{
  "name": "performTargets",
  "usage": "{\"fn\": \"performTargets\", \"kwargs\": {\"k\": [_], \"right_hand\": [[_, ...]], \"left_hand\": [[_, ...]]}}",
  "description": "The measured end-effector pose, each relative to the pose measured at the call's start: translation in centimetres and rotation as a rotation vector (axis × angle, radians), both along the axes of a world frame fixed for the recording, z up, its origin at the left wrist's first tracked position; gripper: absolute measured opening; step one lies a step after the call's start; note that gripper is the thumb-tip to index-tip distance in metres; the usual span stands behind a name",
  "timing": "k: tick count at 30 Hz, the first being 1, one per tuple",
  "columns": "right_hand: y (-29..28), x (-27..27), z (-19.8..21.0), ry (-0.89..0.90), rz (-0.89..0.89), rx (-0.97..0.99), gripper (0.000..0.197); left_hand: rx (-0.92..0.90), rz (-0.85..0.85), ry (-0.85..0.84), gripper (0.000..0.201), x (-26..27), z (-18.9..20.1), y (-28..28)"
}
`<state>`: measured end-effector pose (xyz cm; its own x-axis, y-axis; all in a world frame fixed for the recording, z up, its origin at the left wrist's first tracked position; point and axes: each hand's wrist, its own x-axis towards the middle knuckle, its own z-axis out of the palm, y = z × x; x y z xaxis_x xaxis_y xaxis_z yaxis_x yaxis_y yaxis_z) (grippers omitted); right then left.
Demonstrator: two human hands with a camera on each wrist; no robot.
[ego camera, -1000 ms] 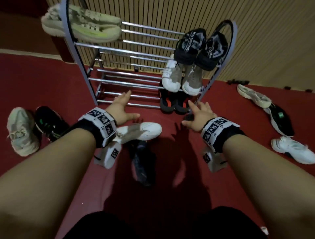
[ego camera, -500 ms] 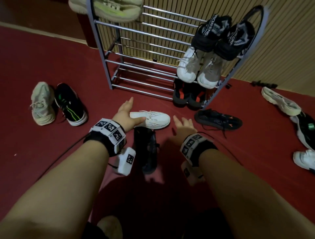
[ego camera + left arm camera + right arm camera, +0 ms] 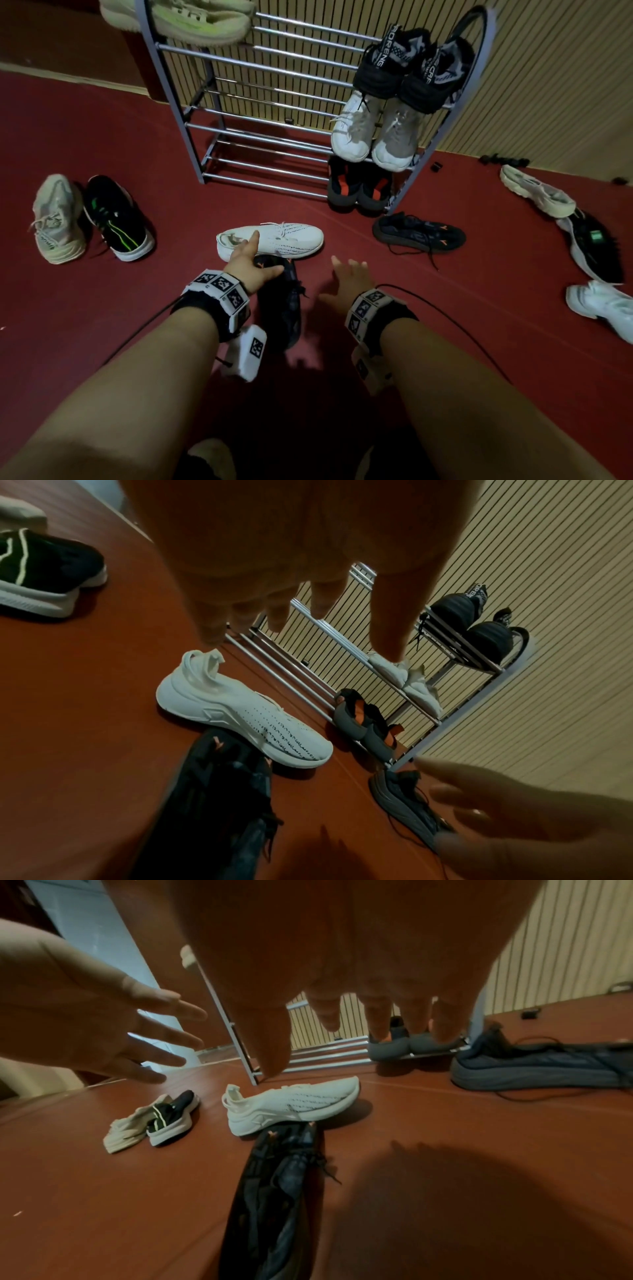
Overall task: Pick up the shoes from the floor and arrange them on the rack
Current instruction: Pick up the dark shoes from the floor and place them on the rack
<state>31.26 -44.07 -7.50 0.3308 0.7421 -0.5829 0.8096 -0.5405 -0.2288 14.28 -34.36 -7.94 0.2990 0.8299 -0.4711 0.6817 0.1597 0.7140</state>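
A white knit sneaker [image 3: 274, 238] lies on its side on the red floor in front of the metal rack [image 3: 260, 137]. A dark sneaker with orange marks [image 3: 281, 301] lies just below it, toe toward the white one. My left hand [image 3: 251, 260] hovers open over the white shoe's heel and the dark shoe's tip, holding nothing. My right hand [image 3: 346, 277] is open above bare floor, right of the dark shoe. The wrist views show the white sneaker [image 3: 240, 715] [image 3: 291, 1104] and the dark sneaker [image 3: 219, 799] [image 3: 277, 1191] below spread fingers.
The rack holds pale green shoes [image 3: 181, 17] on top, black sneakers [image 3: 407, 65], white-grey ones [image 3: 373, 137] and dark ones [image 3: 356, 188] at right. On the floor: a beige [image 3: 56, 219] and black-green shoe [image 3: 116, 219] left, a dark sneaker [image 3: 418, 233], several more far right [image 3: 589, 250].
Both hands came down and back from the rack toward the floor shoes. The view tilted down, and the left hand now sits over the white sneaker's heel.
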Motion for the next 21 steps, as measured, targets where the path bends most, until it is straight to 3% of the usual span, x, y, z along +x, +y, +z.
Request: {"fn": "performTargets", "kwargs": {"k": [8, 16, 21], "right_hand": [[1.9, -0.4, -3.2, 0.093, -0.047, -0.151, 0.086], [5.6, -5.3, -8.0, 0.281, -0.099, -0.197, 0.100], [5.7, -6.2, -10.0, 0.264, -0.108, -0.255, 0.087]], "left_hand": [[0.002, -0.004, 0.092, 0.093, -1.6, -1.1, 0.0], [0.018, 0.009, 0.152, 0.097, -4.2, -1.7, 1.1], [-0.010, 0.024, 0.177, 0.092, -4.7, -2.1, 1.6]]}}
